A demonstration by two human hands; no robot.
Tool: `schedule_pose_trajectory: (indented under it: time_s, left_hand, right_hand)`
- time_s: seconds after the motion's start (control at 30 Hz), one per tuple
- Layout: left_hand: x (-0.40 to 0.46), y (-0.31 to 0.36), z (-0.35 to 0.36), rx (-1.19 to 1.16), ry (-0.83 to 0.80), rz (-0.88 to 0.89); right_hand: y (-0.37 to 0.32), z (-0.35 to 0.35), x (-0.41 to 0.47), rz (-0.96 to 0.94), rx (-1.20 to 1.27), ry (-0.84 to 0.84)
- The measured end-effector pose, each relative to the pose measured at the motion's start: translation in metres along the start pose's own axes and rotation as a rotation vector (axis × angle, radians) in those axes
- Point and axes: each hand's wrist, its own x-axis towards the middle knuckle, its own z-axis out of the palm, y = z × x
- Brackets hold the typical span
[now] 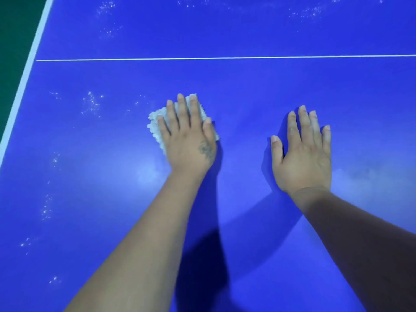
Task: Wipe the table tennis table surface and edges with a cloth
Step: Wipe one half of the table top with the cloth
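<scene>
The blue table tennis table (247,91) fills the view. My left hand (189,140) lies flat with straight fingers on a small pale fluffy cloth (157,120), pressing it onto the surface near the middle. The cloth sticks out to the left of and beyond my fingers. My right hand (304,152) rests flat on the bare table to the right, fingers straight and spread, holding nothing.
A thin white line (225,58) crosses the table beyond my hands. The white edge stripe (29,61) runs along the left side, with green floor (13,30) past it. White dusty specks (92,103) dot the left part and the far part of the surface.
</scene>
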Motion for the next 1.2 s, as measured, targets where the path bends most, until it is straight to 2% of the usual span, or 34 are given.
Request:
schedule_pose_trajectory:
  time_s: [0.1, 0.23, 0.33, 0.5, 0.57, 0.67, 0.8, 0.87, 1.07, 1.2]
  left_hand:
    - [-0.012, 0.037, 0.006, -0.015, -0.007, 0.049]
    - [-0.062, 0.049, 0.003, -0.041, -0.040, 0.344]
    - [-0.104, 0.025, -0.009, -0.033, -0.099, 0.467]
    - [-0.147, -0.042, -0.031, 0.007, -0.195, 0.562]
    - [-0.145, -0.067, -0.036, 0.012, -0.218, 0.495]
    - [-0.122, -0.075, -0.035, -0.029, -0.210, 0.255]
    - [-0.086, -0.033, -0.020, -0.025, -0.139, -0.040]
    - [-0.083, -0.012, -0.013, -0.029, -0.111, -0.082]
    - [-0.124, 0.005, -0.008, -0.028, -0.083, 0.286]
    - [-0.173, -0.019, -0.019, -0.019, -0.137, 0.427]
  right_hand:
    - [0.000, 0.000, 0.000, 0.001, 0.003, 0.008]
    - [0.002, -0.002, 0.001, -0.003, 0.015, 0.012]
    - [0.002, -0.004, -0.001, -0.005, 0.001, 0.017]
    - [0.001, -0.010, -0.003, -0.012, 0.049, -0.027]
    - [-0.001, -0.018, -0.010, -0.029, 0.048, -0.025]
    - [-0.013, -0.035, -0.042, -0.113, 0.041, -0.032]
    - [-0.028, -0.032, -0.110, -0.191, -0.042, -0.127]
    - [-0.029, -0.022, -0.129, -0.179, -0.023, -0.159]
    - [-0.027, -0.013, -0.128, -0.151, 0.037, -0.128]
    - [-0.026, -0.011, -0.128, -0.146, 0.049, -0.108]
